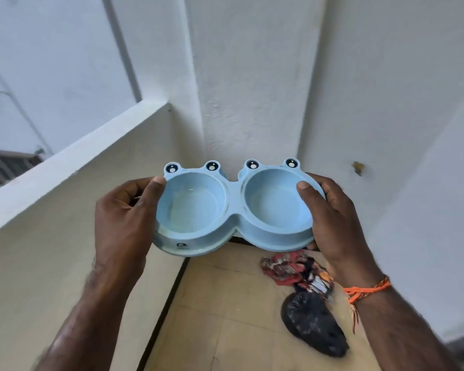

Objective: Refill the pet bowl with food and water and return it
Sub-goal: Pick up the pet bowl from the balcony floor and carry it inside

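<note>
Both hands, left hand (123, 218) and right hand (332, 223), clamp the ends of the pet bowl (235, 207), thumbs over the rim. Both wells look empty, perhaps damp. Carry it level, above the black bag (314, 325).

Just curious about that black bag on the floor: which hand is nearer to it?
Right. The right hand holds the bowl's right end, above the black bag; the left hand holds the far left end.

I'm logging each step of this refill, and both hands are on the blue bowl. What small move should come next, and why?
Probably carry the double pet bowl level toward a food or water source. The left hand and right hand grip its ends above the floor, and both compartments look empty of food.
</note>
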